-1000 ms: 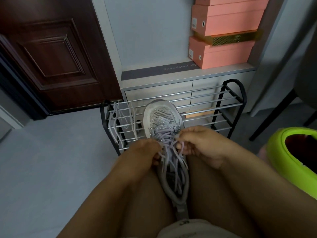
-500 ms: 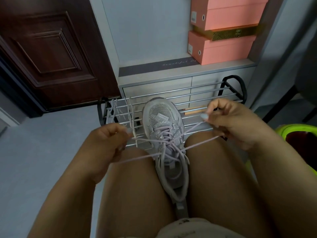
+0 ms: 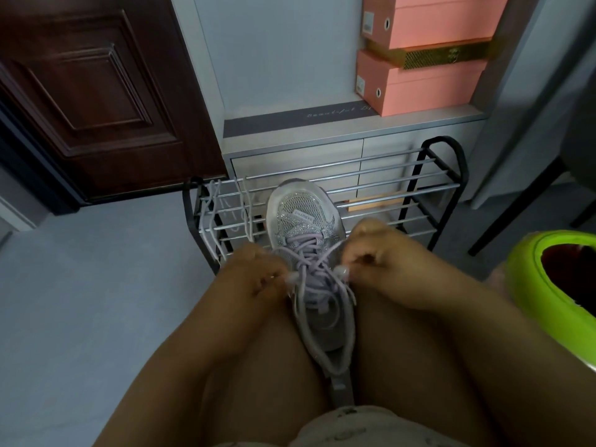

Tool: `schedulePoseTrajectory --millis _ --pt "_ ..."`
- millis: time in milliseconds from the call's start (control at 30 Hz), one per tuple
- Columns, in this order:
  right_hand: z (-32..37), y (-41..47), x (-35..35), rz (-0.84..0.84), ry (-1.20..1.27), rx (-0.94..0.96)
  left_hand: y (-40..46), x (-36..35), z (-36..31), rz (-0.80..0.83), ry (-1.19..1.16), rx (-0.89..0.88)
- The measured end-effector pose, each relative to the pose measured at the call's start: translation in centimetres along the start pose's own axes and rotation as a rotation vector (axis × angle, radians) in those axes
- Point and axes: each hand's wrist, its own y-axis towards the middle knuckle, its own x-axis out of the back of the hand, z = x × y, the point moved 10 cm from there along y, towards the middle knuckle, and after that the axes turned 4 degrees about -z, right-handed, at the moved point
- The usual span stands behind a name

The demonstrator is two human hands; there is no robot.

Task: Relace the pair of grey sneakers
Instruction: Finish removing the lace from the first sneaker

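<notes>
A grey floor [image 3: 80,317] spreads below a dark wooden door [image 3: 90,91] and a pale cabinet [image 3: 296,156] carrying stacked pink shoe boxes [image 3: 429,88]. A black-framed shoe rack [image 3: 387,188] stands against the cabinet, a loose lace [image 3: 209,217] draped over its left end. A green bin [image 3: 548,285] sits at right. The grey sneaker [image 3: 306,221] lies between the person's thighs, toe toward the rack. The left hand [image 3: 254,275] and right hand [image 3: 380,266] each pinch its lilac lace [image 3: 314,269].

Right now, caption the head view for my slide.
Both hands pinch lace ends on grey sneaker.
</notes>
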Motion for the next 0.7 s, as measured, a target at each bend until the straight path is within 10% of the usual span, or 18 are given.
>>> schedulePoseTrajectory --millis 167,500,700 --pt "-3.0 -0.6 8.5 -0.502 0.122 -0.159 -0.4 6.5 2.3 -0.397 -0.067 0.145" --pt "2.0 -0.4 -0.1 -0.125 -0.383 0.102 -0.1 -0.1 -1.5 -0.049 0.364 -0.061" --pt "1.1 -0.2 -0.3 -0.087 -0.397 0.121 -0.4 1.2 -2.1 -0.204 0.147 -0.077"
